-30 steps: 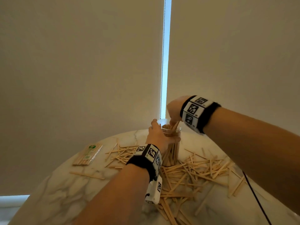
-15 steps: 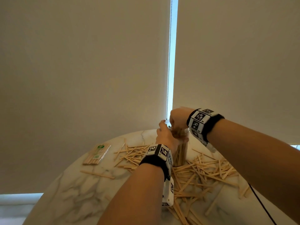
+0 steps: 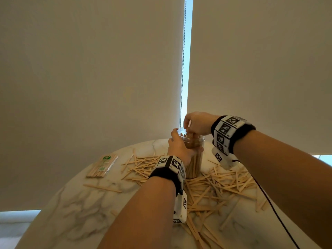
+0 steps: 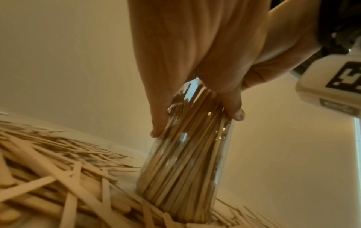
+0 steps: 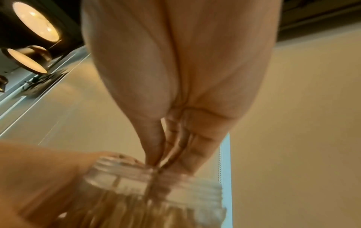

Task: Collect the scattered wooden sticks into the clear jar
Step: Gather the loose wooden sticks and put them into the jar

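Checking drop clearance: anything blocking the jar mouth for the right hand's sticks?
No lid shows on the jar; its mouth is open. The right hand has fingertips at the rim, the left hand grips the jar's side. Only the packed sticks already inside might resist more going in.

Jar [image 3: 193, 159] mouth blocked: right hand [image 3: 197, 123] sits over it, fingertips inside the rim, left hand [image 3: 179, 146] wrapped round the upper wall. Loose sticks [image 3: 215, 186] crowd the table [image 3: 71, 209] right of the jar, in front of it and to its left. Bare marble shows at near left, past the wrapped stick packet [image 3: 102, 166]; blinds [image 3: 89, 69] close off the far side.
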`<state>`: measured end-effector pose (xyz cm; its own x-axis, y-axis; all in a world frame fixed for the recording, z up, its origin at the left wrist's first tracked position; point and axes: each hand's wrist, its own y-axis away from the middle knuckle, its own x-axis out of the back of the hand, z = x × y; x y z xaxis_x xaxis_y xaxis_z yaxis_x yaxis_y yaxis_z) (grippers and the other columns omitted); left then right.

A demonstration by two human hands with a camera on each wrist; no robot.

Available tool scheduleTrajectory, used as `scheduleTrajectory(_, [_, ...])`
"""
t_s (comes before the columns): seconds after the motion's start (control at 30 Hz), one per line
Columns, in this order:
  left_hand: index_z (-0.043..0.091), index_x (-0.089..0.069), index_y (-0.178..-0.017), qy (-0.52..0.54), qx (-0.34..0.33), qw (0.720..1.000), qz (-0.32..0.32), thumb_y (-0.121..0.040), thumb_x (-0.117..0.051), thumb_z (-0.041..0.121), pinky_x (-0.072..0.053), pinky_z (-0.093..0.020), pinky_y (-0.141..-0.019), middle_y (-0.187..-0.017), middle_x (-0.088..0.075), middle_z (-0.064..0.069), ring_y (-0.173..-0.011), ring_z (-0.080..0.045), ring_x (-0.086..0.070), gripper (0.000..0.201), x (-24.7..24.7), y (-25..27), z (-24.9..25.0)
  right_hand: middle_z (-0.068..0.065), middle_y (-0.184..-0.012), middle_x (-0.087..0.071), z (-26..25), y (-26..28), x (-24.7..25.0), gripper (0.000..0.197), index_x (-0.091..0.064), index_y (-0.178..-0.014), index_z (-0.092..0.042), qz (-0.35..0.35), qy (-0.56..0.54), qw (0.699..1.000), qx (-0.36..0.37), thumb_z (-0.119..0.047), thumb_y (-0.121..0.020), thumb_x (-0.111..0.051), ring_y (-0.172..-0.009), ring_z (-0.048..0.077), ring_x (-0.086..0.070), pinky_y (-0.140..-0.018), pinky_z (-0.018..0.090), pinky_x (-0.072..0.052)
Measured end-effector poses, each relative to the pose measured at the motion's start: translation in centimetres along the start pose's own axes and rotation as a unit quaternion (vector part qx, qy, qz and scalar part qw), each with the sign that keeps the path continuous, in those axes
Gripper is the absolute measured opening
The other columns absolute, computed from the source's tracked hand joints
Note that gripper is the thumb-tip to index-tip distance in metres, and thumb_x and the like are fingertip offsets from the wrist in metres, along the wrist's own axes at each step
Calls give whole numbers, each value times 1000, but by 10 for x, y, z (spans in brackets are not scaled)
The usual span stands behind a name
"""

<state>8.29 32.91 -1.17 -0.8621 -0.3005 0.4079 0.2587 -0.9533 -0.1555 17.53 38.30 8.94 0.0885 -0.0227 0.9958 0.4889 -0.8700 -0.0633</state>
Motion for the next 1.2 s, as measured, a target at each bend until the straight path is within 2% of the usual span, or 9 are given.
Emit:
scheduleTrajectory(0.07, [23, -9, -156, 1, 1, 1000, 0, -74, -88, 36, -41, -40, -108, -152, -33, -9, -136, -30, -43, 115, 0, 0, 1, -8, -85, -67, 4, 7, -1, 5, -72, -91, -19, 34, -33, 999, 12, -22, -92, -68, -83, 11, -63, -65, 20, -46])
scheduleTrajectory(0.17, [24, -8, -157, 0, 9, 1000, -2, -75, -87, 36, -40, -41, -109, -154, -33, -9, -137, -30, -42, 115, -1, 0, 2, -8, -65, -57, 3, 15, -9, 34, -65, -67, -20, 28, -21, 999, 27, -33, -98, -58, -64, 9, -52, -57, 19, -37])
scheduleTrajectory(0.27, [23, -1, -159, 12, 7, 1000, -14, -72, -89, 35, -39, -35, -106, -156, -34, -8, -139, -27, -41, 125, 4, 4, 4, -6, -77, -64, 6, 23, -10, 33, -72, -82, -21, 54, -76, 995, 28, -40, -101, -52, -72, 9, -56, -63, 23, -39])
scheduleTrajectory(0.4, [16, 21, -157, -106, 27, 987, -114, -68, -56, 83, -35, -36, -111, -155, -41, -18, -139, -32, -45, 135, 41, -4, 1, -6, -90, -69, 35, 38, -1, 29, -73, -92, -21, 184, -173, 968, -11, -34, -103, -49, -80, 10, -62, -64, 23, -42])
scheduleTrajectory(0.53, [1, -50, -142, -222, 71, 972, -31, -87, -9, 84, -30, -39, -112, -146, -50, -21, -131, -32, -50, 108, 94, -39, -18, 5, -86, -75, 88, 51, -20, 31, -73, -86, -12, 125, -192, 964, -133, -27, -100, -51, -78, 24, -72, -77, 37, -59])
scheduleTrajectory(0.67, [0, -47, -144, -400, 146, 904, -44, -102, -38, 58, -39, -37, -105, -150, -47, -19, -133, -34, -49, 72, 116, -74, -63, 14, -102, -74, 129, 65, -52, 38, -69, -101, 0, -58, -74, 964, -249, -30, -104, -47, -86, 28, -71, -84, 37, -58])
scheduleTrajectory(0.83, [7, -35, -153, -479, 178, 852, -113, -96, -46, 64, -32, -31, -112, -157, -39, -14, -142, -28, -41, 81, 100, -79, -77, 10, -161, -33, 156, 86, -73, 59, -35, -153, -8, -161, 79, 927, -329, -44, -110, -17, -146, 24, -34, -117, 34, -27])
scheduleTrajectory(1.1, [9, -61, -102, -500, 149, 844, -120, -66, -58, 89, -49, -33, -87, -113, -68, -10, -94, -27, -59, 88, 71, -68, -93, 13, -145, -54, 123, 78, -93, 91, -57, -137, -5, -201, 51, 948, -241, -76, -94, -20, -134, 27, -48, -110, 36, -35])
scheduleTrajectory(1.2, [8, -61, -120, -496, 150, 848, -112, -68, -63, 84, -50, -35, -91, -116, -66, -10, -107, -27, -60, 93, 66, -52, -91, 12, -143, -55, 104, 78, -97, 90, -54, -140, -5, -198, 29, 955, -221, -78, -89, -39, -131, 27, -51, -105, 35, -40])
